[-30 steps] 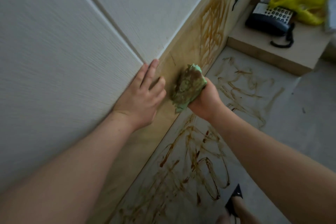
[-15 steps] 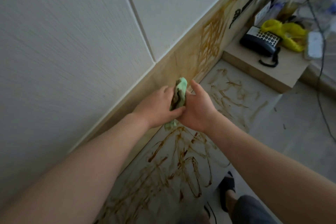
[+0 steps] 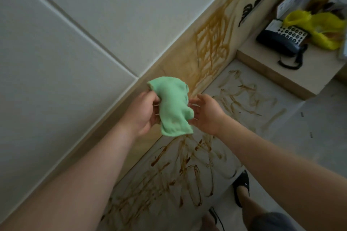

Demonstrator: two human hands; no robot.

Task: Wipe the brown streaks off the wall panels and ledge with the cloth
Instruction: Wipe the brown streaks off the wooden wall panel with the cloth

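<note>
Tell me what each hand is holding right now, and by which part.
The left hand grips the green cloth by its left edge. The right hand, fingers relaxed, holds nothing; it is beside the cloth's right edge.

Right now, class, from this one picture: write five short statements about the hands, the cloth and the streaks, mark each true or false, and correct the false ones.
1. The left hand grips the green cloth. True.
2. The cloth is pressed flat against the wall. False: it is held up in the air between the two hands.
3. The tan wall panel bears brown streaks. True.
4. The right hand is curled into a fist. False: its fingers are open beside the cloth.
5. A red bag lies beside the telephone. False: the bag is yellow.
</note>
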